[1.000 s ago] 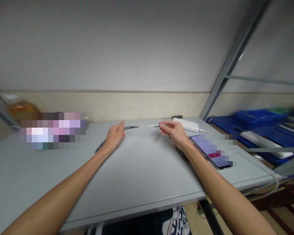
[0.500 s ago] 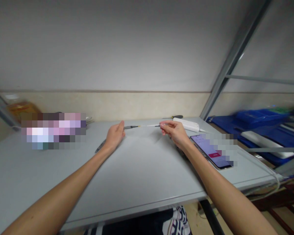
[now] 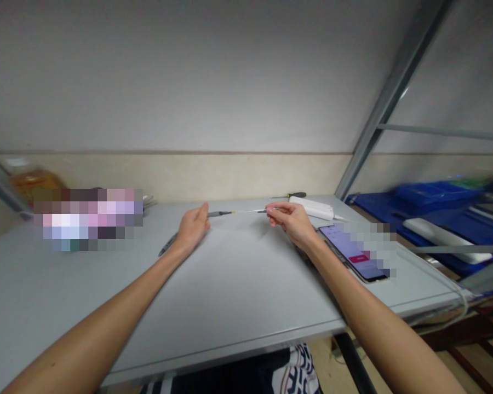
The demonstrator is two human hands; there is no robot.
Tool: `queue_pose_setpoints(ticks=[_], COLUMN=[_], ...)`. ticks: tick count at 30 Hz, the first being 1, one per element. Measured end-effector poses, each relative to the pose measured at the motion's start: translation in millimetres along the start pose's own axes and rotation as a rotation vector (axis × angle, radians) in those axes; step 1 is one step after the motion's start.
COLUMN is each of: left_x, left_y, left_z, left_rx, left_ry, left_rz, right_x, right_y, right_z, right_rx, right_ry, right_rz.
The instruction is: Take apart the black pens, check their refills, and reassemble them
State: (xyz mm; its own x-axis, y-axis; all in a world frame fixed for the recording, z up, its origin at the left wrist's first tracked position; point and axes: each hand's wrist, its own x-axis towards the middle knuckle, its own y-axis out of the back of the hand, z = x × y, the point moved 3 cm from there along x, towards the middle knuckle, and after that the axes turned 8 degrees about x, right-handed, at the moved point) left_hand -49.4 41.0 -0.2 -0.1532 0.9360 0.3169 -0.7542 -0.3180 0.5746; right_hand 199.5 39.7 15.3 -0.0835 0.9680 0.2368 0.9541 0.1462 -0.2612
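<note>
My left hand [image 3: 194, 227] is closed around a slim grey pen-like tool [image 3: 219, 213], whose yellowish tip points right. Opposite it, my right hand [image 3: 291, 220] pinches a thin dark rod-shaped piece [image 3: 262, 211]. A pale slender shaft [image 3: 250, 212] runs from that piece toward the yellowish tip. Both are held roughly level above the grey table [image 3: 230, 290], nearly in line. Whether they touch is too fine to tell. Behind my left wrist lies a dark grey, narrow object [image 3: 168, 244], partly hidden by the wrist.
A phone [image 3: 353, 254] with a lit screen lies beside my right forearm. Behind my right hand are a white power strip [image 3: 312, 208] and a screwdriver [image 3: 296, 195]. A bottle of amber liquid [image 3: 35, 179] stands at the left. Metal frame posts [image 3: 378, 123] rise at the right.
My right hand has shifted very slightly left with the dark piece. My left hand keeps its hold on the grey tool, and the view has drifted a little.
</note>
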Motion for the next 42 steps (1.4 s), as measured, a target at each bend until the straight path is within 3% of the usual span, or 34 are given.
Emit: queue_pose_setpoints(ticks=[14,21,34,38,42], left_x=[-4.5,-15.0,-16.1,-17.0,-17.3], left_y=[-5.3,-10.7,-18.0,-20.0,-22.8], left_z=[1.8,15.0,15.2,19.4,17.7], left_rx=[-0.015,-0.103,-0.222,-0.352,-0.440], left_ry=[0.011,-0.003,-0.021,-0.082,-0.101], left_rz=[-0.028,-0.116,-0.216,-0.270,-0.281], right_x=[-3.7,-8.3,-9.6,-9.1,-8.7], right_y=[-6.1,-13.5,-15.9,-14.5,-11.8], right_z=[-0.4,2.2,2.0,3.9,4.6], right_rx=[-0.040,-0.065,-0.120,-0.249,-0.563], right_ry=[0.002,-0.025,-0.047,-0.031,0.017], right_rz=[-0.028,-0.067,-0.120,-0.080,-0.040])
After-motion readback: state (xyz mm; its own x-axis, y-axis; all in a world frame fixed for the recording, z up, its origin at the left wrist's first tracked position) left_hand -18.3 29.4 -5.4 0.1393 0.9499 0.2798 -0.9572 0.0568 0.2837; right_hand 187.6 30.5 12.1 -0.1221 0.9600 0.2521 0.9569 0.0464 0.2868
